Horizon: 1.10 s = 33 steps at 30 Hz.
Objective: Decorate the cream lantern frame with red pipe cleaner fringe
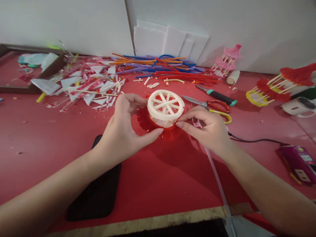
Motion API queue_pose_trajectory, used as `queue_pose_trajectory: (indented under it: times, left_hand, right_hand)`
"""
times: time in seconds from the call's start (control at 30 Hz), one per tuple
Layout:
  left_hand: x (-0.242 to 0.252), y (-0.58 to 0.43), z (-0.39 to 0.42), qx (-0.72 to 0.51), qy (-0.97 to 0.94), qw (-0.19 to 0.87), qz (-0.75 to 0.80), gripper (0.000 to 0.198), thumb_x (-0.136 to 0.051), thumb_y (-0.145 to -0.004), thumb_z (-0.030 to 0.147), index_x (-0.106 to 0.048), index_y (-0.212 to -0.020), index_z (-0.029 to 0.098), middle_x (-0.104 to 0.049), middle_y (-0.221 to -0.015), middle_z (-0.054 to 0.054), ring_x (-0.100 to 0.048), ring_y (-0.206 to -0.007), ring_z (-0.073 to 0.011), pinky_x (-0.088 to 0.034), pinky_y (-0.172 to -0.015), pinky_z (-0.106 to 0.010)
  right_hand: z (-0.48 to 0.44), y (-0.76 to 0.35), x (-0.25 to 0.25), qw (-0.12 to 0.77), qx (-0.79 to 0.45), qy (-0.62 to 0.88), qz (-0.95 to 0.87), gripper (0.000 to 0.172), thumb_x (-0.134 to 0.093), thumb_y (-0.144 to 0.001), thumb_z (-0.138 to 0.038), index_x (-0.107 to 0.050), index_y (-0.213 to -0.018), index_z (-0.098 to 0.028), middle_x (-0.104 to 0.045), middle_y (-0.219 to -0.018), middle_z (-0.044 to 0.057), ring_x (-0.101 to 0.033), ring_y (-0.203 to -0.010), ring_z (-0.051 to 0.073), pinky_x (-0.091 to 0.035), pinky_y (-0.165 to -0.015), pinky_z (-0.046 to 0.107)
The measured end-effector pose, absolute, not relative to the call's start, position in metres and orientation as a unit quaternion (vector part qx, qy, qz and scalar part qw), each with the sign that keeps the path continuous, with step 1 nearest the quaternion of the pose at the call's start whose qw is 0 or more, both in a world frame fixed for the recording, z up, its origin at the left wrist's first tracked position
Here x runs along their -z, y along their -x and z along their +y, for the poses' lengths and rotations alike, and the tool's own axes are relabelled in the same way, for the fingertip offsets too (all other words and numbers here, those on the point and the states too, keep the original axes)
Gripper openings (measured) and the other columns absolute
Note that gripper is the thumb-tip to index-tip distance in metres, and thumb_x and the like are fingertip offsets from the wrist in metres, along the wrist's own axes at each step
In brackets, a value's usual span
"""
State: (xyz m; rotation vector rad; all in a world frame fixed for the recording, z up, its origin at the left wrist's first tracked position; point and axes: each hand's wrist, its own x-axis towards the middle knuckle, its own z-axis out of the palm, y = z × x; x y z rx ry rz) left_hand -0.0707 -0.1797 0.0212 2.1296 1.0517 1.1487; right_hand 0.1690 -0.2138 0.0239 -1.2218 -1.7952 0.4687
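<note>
Between my hands is a small round craft piece, topped by a cream wheel-like ring (166, 104) with crossing spokes. Around its lower part runs a red pleated frill (170, 134). My left hand (128, 125) curves around the left side, thumb on the front of the frill and fingers behind, partly hidden. With thumb and index finger, my right hand (204, 126) pinches the frill's edge at the right. A long translucent stick (216, 174) comes out from below my right hand and hangs over the table edge; what it joins is covered.
A black phone (98, 194) lies under my left forearm. Pliers (217, 96) and scissors (207, 104) lie beyond my right hand. Colored pipe cleaners (158, 65) and paper scraps (96, 80) spread along the back. Right are a red tiered craft (278, 84), mug (298, 107) and purple power strip (297, 163).
</note>
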Motion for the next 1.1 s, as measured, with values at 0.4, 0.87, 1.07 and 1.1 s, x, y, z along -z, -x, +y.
queue_pose_trajectory:
  times: [0.4, 0.87, 1.07, 1.1]
  left_hand:
    - [-0.032, 0.068, -0.187, -0.405, -0.838, 0.114, 0.349, 0.017, -0.077, -0.083, 0.022, -0.061, -0.085, 0.022, -0.059, -0.112, -0.008, -0.062, -0.11, -0.0254, -0.063, -0.088, -0.043]
    - [-0.029, 0.067, -0.193, -0.392, -0.847, 0.093, 0.346, 0.013, -0.071, -0.089, 0.022, -0.075, -0.099, 0.03, -0.062, -0.124, -0.008, -0.064, -0.117, -0.0299, -0.064, -0.095, -0.052]
    - [-0.03, 0.066, -0.192, -0.393, -0.848, 0.11, 0.339, 0.015, -0.07, -0.089, 0.02, -0.076, -0.1, 0.027, -0.062, -0.121, -0.009, -0.064, -0.116, -0.0283, -0.063, -0.098, -0.049]
    - [-0.03, 0.066, -0.192, -0.393, -0.847, 0.111, 0.34, 0.014, -0.07, -0.089, 0.02, -0.076, -0.1, 0.027, -0.061, -0.121, -0.01, -0.064, -0.116, -0.028, -0.063, -0.098, -0.049]
  right_hand:
    - [-0.214, -0.167, -0.019, 0.475, -0.257, 0.507, -0.672, 0.024, -0.079, -0.081, -0.026, -0.056, -0.088, -0.022, -0.069, -0.08, -0.004, -0.063, -0.069, 0.011, -0.048, -0.063, 0.026]
    - [-0.216, -0.172, -0.023, 0.429, 0.053, 0.405, -0.806, 0.013, -0.077, -0.087, -0.026, -0.066, -0.092, -0.028, -0.072, -0.078, -0.002, -0.068, -0.077, 0.018, -0.055, -0.073, 0.035]
    - [-0.221, -0.169, -0.025, 0.403, 0.121, 0.387, -0.82, 0.017, -0.075, -0.086, -0.017, -0.063, -0.091, -0.029, -0.067, -0.073, -0.001, -0.065, -0.077, 0.019, -0.053, -0.07, 0.035]
    - [-0.221, -0.168, -0.025, 0.402, 0.129, 0.387, -0.82, 0.018, -0.075, -0.086, -0.017, -0.062, -0.09, -0.028, -0.067, -0.072, -0.001, -0.065, -0.076, 0.019, -0.053, -0.07, 0.035]
